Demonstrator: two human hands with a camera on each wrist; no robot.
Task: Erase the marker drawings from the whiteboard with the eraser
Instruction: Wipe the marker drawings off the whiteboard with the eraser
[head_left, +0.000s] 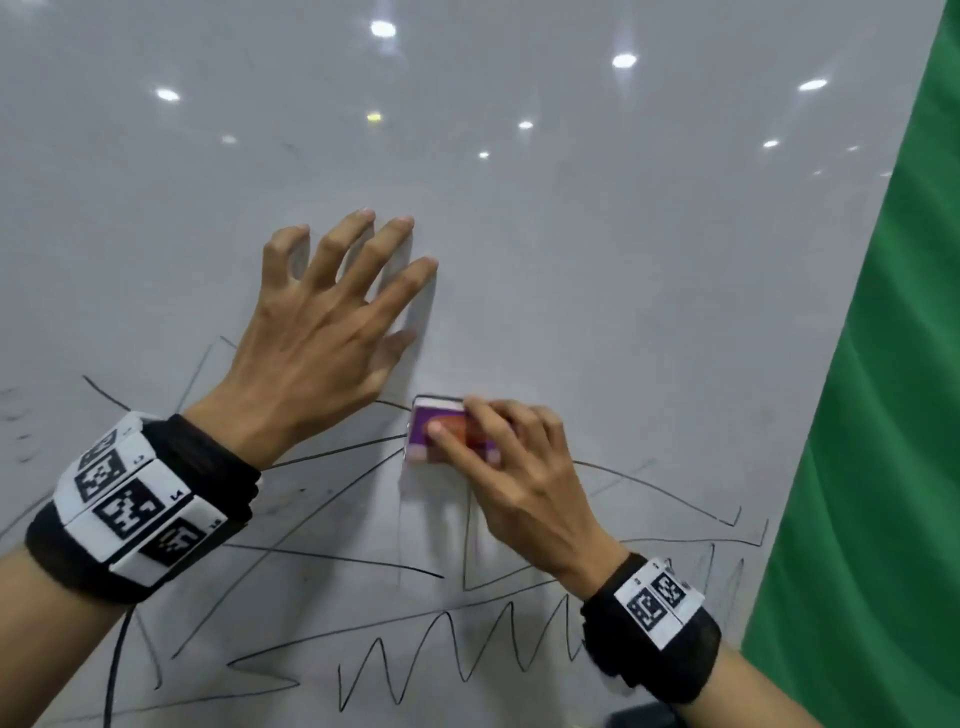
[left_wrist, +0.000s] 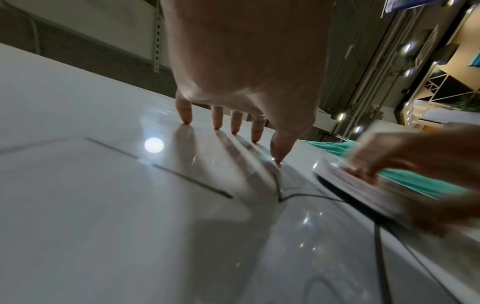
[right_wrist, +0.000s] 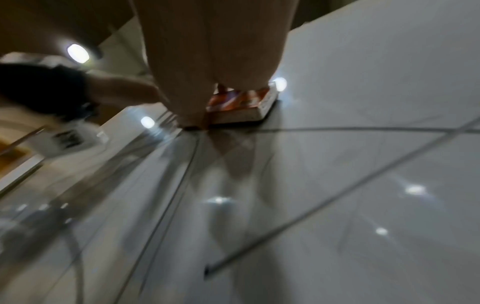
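The right hand (head_left: 519, 467) grips the eraser (head_left: 441, 434) under curled fingers (left hand (head_left: 332, 332) splayed, fingertips on whiteboard (head_left: 623, 260)).

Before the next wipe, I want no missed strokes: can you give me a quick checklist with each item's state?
1. Right hand grips eraser: ok.
2. Eraser flat on whiteboard: ok, seen from right wrist view.
3. Left hand braces board by fingertips: ok.
4. Left hand clear of the marker lines: not ok, it overlaps some.
5. Drawings gone: not ok, many remain below.
6. Pad cleanliness: cannot tell.
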